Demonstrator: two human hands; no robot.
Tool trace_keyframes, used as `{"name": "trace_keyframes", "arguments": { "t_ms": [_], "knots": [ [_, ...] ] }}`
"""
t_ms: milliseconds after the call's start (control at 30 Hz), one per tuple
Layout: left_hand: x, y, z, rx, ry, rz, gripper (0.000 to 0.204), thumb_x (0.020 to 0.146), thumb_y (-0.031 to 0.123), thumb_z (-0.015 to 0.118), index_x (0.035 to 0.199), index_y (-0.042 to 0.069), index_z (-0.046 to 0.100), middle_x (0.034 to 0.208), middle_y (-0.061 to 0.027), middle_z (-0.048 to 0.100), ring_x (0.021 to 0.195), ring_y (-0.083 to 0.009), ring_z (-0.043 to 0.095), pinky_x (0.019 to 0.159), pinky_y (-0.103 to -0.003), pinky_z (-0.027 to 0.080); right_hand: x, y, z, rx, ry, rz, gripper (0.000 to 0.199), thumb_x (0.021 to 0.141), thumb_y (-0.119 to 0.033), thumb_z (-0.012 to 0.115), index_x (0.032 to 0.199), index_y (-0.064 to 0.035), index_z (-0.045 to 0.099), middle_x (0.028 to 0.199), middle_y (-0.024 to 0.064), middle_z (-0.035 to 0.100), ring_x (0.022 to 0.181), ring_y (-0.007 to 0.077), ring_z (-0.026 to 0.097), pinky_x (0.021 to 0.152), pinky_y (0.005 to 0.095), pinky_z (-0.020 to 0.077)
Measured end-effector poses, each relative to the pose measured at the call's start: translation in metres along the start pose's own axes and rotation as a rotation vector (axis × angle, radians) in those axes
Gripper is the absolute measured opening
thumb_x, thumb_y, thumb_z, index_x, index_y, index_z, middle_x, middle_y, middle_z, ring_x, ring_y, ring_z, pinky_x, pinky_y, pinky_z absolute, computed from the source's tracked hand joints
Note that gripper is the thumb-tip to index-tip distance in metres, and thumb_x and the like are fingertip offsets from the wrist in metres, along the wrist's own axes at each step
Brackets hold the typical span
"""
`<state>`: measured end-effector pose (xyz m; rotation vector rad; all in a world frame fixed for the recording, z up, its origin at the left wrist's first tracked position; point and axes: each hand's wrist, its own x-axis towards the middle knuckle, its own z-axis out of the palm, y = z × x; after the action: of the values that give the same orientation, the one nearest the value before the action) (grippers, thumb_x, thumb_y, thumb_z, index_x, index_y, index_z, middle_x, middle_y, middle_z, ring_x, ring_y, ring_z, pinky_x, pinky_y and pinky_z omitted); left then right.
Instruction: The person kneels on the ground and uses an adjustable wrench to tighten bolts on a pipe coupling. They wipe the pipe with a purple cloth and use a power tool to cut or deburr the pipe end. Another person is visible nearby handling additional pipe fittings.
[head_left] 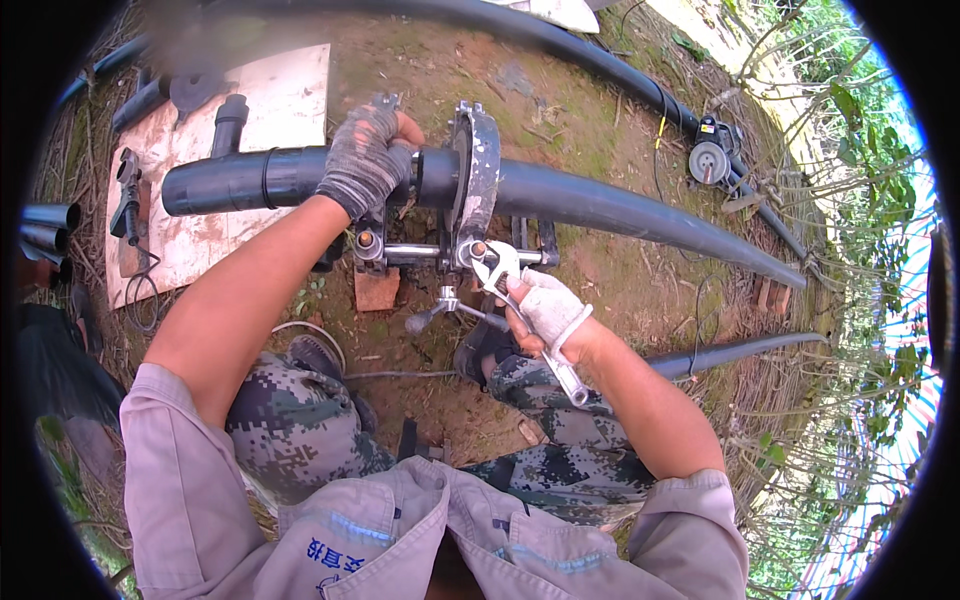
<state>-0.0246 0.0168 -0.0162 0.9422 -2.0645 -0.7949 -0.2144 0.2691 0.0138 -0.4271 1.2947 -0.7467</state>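
My left hand, in a grey striped glove, is curled over the left clamp of a metal pipe-clamping frame, on top of a black pipe fitting. Most of that clamp is hidden beneath it. My right hand, in a white glove, is closed around an adjustable wrench. The wrench's jaws are at a bolt low on the right clamp ring, which encircles a long black pipe. A narrow gap shows between the fitting and this pipe.
A pale board lies at the left, with a short black pipe tee branch over it and a corded tool on it. An angle grinder rests at far right. A brick sits under the frame. Branches crowd the right side.
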Motion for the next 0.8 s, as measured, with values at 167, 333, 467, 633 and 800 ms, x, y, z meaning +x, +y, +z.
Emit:
{"name": "trace_keyframes", "arguments": {
  "t_ms": [167,333,467,633,800],
  "knots": [
    [-0.004,-0.007,-0.002,0.033,0.020,0.100,0.014,0.075,-0.003,0.063,0.082,0.006,0.071,0.080,-0.0124,0.070,0.078,-0.0272,0.068,0.077,-0.036,0.055,0.020,0.004,-0.005,-0.096,-0.014,-0.076,0.032,0.104,-0.037,0.053,0.103,-0.0060,0.058,0.053,0.0038,0.049,0.035,0.0121,0.040,0.033,0.0266,0.0293],
    [0.002,-0.001,0.003,0.048,-0.023,0.045,0.017,0.077,-0.005,0.062,0.087,0.006,0.070,0.083,-0.0100,0.070,0.080,-0.0252,0.068,0.079,-0.036,0.055,0.020,0.008,-0.001,-0.127,0.089,-0.068,0.029,0.106,-0.034,0.048,0.097,-0.0064,0.053,0.053,0.0056,0.048,0.037,0.0147,0.039,0.034,0.0296,0.0300],
    [0.001,-0.016,0.008,0.127,0.038,0.039,0.022,0.079,-0.009,0.060,0.092,0.006,0.068,0.094,-0.0086,0.071,0.092,-0.0251,0.068,0.087,-0.035,0.053,0.023,0.004,-0.004,-0.144,0.014,-0.120,0.034,0.105,-0.038,0.050,0.098,-0.0056,0.056,0.052,0.0034,0.045,0.038,0.0126,0.039,0.035,0.0277,0.0294],
    [0.008,-0.018,0.012,0.057,0.139,0.374,0.025,0.075,-0.011,0.057,0.090,0.006,0.067,0.101,-0.0116,0.071,0.098,-0.0295,0.067,0.094,-0.036,0.050,0.019,0.007,-0.019,-0.144,-0.037,-0.009,0.030,0.105,-0.033,0.050,0.093,-0.0058,0.053,0.051,0.0045,0.047,0.038,0.0139,0.041,0.035,0.0290,0.0300],
    [0.002,-0.031,0.008,-0.017,0.076,0.206,0.022,0.075,-0.010,0.058,0.087,0.005,0.068,0.087,-0.0112,0.068,0.087,-0.0278,0.066,0.085,-0.036,0.052,0.020,0.021,-0.020,-0.085,-0.162,-0.085,0.026,0.104,-0.026,0.050,0.091,-0.0043,0.051,0.049,0.0062,0.046,0.036,0.0152,0.041,0.035,0.0298,0.0311]
  ]
}}
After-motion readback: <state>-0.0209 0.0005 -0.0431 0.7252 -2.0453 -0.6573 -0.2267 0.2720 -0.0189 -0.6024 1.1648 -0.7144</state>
